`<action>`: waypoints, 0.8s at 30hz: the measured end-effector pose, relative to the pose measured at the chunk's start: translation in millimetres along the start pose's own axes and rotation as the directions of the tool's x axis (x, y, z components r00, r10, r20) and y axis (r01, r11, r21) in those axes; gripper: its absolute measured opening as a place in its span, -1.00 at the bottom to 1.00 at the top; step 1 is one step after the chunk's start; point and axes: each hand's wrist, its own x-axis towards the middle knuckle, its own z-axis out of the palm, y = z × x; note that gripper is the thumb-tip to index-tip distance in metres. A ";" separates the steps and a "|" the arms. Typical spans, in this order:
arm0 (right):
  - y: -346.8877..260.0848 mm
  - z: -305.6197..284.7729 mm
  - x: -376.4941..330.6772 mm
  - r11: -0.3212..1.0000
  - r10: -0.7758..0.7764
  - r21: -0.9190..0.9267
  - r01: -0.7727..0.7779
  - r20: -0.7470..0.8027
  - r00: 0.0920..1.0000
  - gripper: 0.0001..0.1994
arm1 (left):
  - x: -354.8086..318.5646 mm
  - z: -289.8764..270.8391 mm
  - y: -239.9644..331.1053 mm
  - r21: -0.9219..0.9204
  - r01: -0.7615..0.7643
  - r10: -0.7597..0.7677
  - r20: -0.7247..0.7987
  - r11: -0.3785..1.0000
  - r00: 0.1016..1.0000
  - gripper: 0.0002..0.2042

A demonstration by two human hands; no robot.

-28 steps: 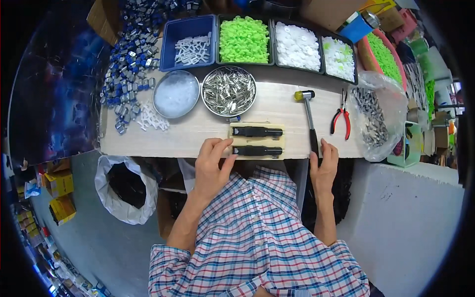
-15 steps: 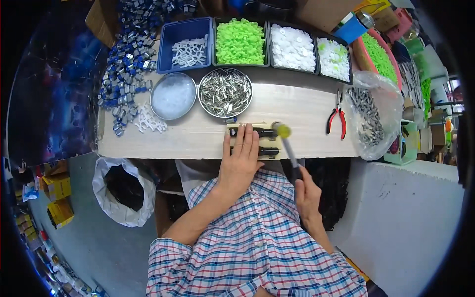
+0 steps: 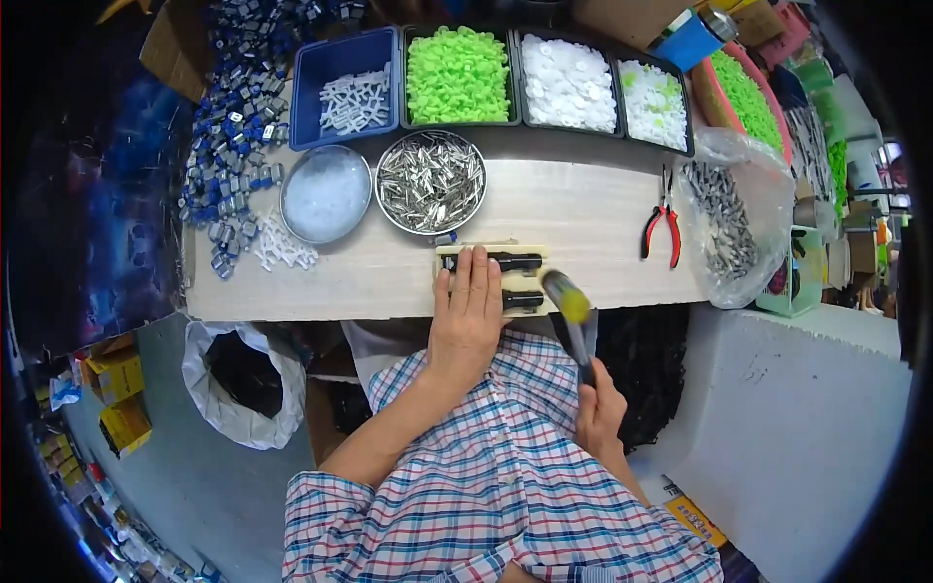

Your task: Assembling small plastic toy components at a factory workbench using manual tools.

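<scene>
Pale cream rectangular block [image 3: 491, 255] w/ two black bar-shaped parts [image 3: 520, 262] laid across it sits at near edge of light wooden bench top [image 3: 389, 272], centre of frame, slightly below middle. Left hand [image 3: 468, 313] lies flat on block, fingers straight and together, covering left ends of both black parts; not curled round anything, just pressing. Right hand [image 3: 600, 408] lower right of centre, below bench edge, fist closed round dark handle of a yellow-headed mallet [image 3: 573, 316]; head is blurred, sits just right of block, near lower black part. Contact w/ part: can't tell.

Above block, touching-close: round metal bowl of silvery metal pins [image 3: 431, 182]. Left of it, round metal bowl of clear-white small bits [image 3: 326, 192]. Scatter of white plastic cross pieces [image 3: 282, 248] on bench below that bowl. Heap of blue-and-silver small parts [image 3: 228, 126] upper left.

Top row, l to r: blue tray of white pieces [image 3: 352, 87], black tray of bright green pieces [image 3: 459, 73], black tray of white discs [image 3: 567, 83], black tray of mixed white/green pieces [image 3: 653, 92]. Red-handled pliers [image 3: 661, 228] right of block, well apart. Clear plastic bag of grey metal parts [image 3: 729, 219] far right of bench. White sack w/ dark opening [image 3: 243, 374] on floor, lower left.
</scene>
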 end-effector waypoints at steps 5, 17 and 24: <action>20.5 8.3 -16.8 0.994 0.096 -0.070 -0.090 0.095 0.991 -0.68 | -4.5 7.7 -1.8 0.032 -0.033 0.035 -0.039 0.999 0.999 -0.10; -1.8 24.6 26.0 0.996 -0.052 -0.065 0.062 0.148 0.988 -0.70 | -55.1 1.8 -39.1 -0.096 0.062 -0.083 -0.229 0.993 0.970 -0.39; -19.2 29.2 52.1 0.999 -0.008 -0.030 0.014 0.183 0.983 -0.72 | -40.2 -25.9 -51.1 -0.307 0.157 -0.267 -0.359 0.939 0.894 -0.70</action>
